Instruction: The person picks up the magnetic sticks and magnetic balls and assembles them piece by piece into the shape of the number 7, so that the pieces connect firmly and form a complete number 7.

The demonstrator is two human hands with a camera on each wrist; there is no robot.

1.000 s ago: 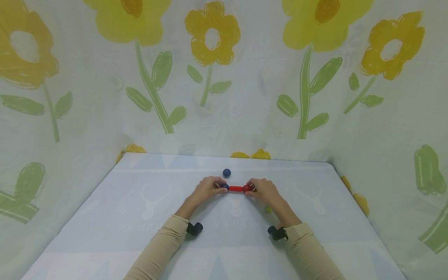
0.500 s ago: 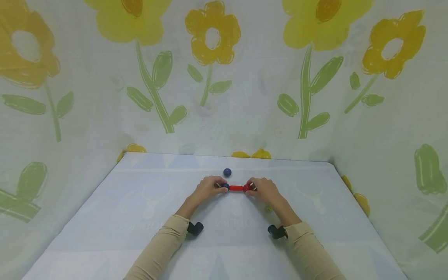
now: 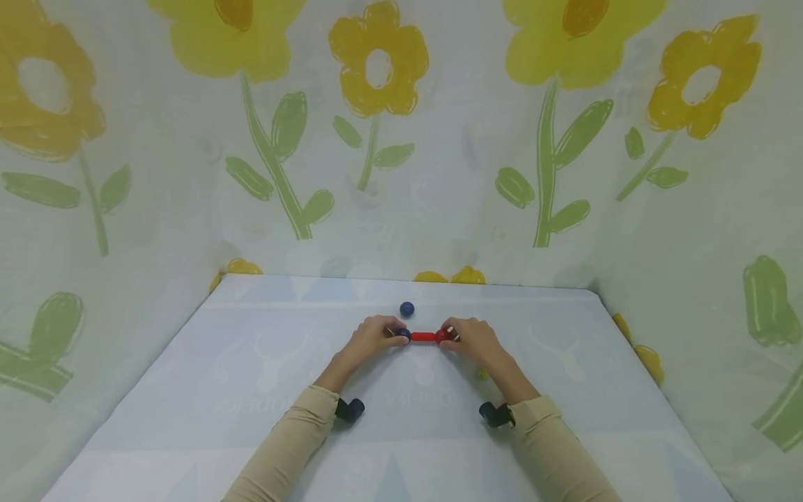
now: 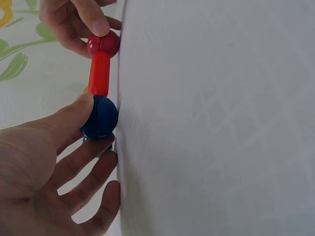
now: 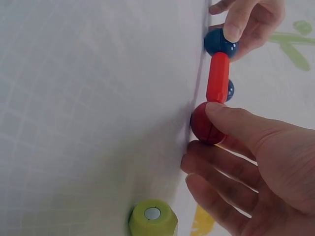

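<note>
In the head view, my left hand (image 3: 369,338) pinches a blue ball (image 3: 404,335) between thumb and fingers. My right hand (image 3: 475,341) holds a red ball (image 3: 442,337) the same way. Between the two balls runs a short red rod (image 3: 423,337), its ends touching both, so the three pieces form one straight line. The left wrist view shows the thumb on the near side of the blue ball (image 4: 100,118), with the other fingers loosely spread below. From the right wrist, the red ball (image 5: 207,124) sits under the thumb, its far side hidden by fingers.
A second blue ball (image 3: 407,309) lies on the table just beyond the hands. A yellow-green faceted piece with a round metal end (image 5: 153,216) rests near the right forearm. Flower-printed cloth walls (image 3: 439,195) surround the white-covered table (image 3: 263,432).
Almost nothing differs. Both hands keep their grip on the balls, and the joined pieces stay in the same place; the head view shifts only slightly.
</note>
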